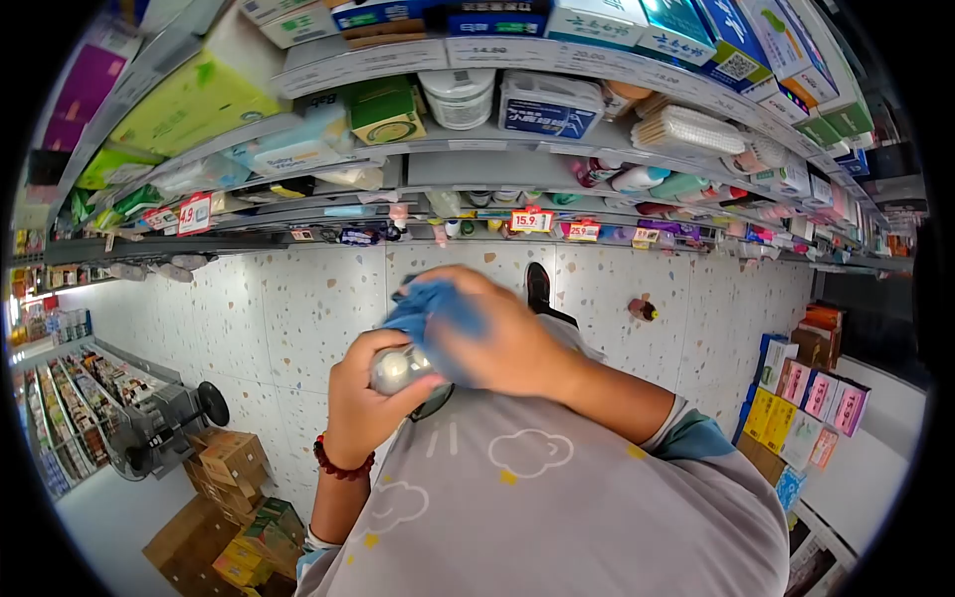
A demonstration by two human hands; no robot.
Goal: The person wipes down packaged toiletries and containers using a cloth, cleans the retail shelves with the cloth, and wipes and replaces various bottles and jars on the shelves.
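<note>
Before the shelves (487, 171), I see the left hand (360, 408) gripping a glossy, rounded, silvery container (396, 370); the right hand (512, 343) grips crumpled blue cloth (410, 310).

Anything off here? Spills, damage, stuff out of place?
Yes: a small reddish-brown item lies alone on the floor, apart from the goods on the shelves. Too small to identify. No spill visible. The shiny container in the left hand shows no obvious damage, but the blue cloth partly covers it.
</note>
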